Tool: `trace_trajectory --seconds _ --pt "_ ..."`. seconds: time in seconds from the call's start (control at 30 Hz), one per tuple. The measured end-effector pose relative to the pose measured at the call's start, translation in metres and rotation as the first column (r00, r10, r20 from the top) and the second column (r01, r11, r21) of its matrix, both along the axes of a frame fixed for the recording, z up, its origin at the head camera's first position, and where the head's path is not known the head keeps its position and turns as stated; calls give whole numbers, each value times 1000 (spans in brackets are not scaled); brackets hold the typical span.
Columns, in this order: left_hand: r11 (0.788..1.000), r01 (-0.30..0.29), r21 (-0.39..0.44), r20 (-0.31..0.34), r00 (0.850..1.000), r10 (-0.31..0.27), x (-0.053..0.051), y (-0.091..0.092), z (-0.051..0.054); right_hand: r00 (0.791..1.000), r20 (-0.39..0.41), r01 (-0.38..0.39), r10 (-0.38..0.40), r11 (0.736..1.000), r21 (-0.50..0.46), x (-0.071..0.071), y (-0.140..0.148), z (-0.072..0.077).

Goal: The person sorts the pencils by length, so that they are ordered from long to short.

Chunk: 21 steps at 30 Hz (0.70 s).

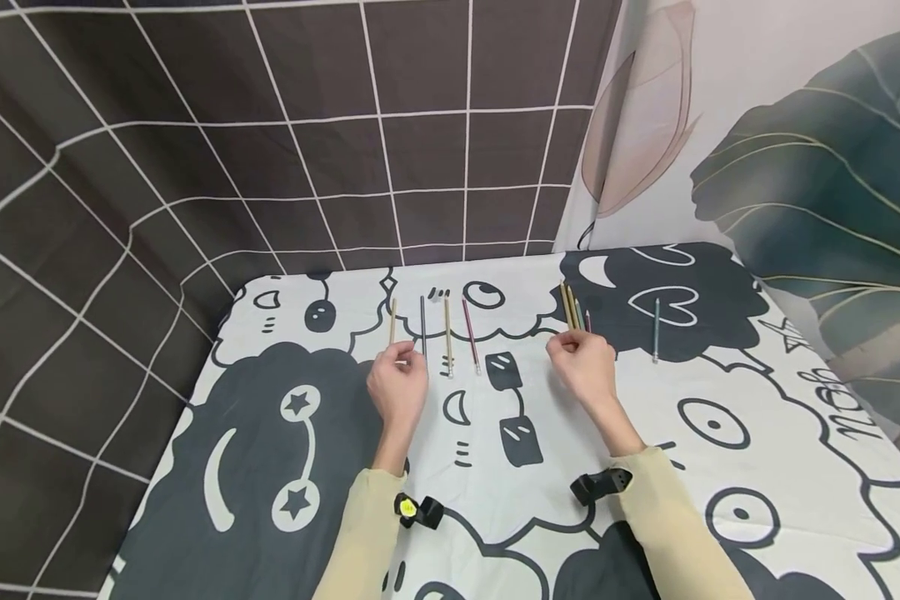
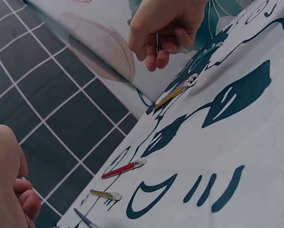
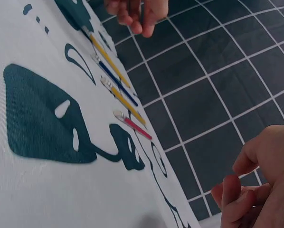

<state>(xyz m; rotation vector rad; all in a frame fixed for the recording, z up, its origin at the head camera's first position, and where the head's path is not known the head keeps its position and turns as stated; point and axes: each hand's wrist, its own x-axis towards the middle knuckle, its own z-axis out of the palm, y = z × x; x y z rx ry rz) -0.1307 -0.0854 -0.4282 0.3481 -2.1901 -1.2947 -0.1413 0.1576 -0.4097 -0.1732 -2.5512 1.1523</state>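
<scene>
My left hand hovers over the cloth with loosely bent fingers, holding nothing visible. Near it lie a yellow pencil and a dark blue pencil. Another yellow pencil and a red pencil continue the spaced row to the right. My right hand hovers at the near end of a bunch of pencils, mostly yellow. In the left wrist view, this right hand is raised above the bunch, its fingers loosely curled around nothing visible. Farther right lies a teal pencil.
A black-and-white cartoon-print cloth covers the table. Behind and to the left hangs a dark curtain with white grid lines. A pale leaf-print curtain hangs at the right. Each sleeve carries a black wrist camera.
</scene>
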Motion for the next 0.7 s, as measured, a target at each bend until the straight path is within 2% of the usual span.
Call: trace_trajectory --seconds 0.37,0.53,0.7 --pt "998 58 -37 -55 997 -60 9 8 -4 999 -20 42 -42 999 14 16 26 -4" --pt "996 74 -39 -46 996 -76 11 12 -6 999 -34 42 -41 999 31 22 39 -4" --pt "994 103 -22 -38 994 -104 15 17 -6 997 -37 71 -71 997 22 26 50 -3"
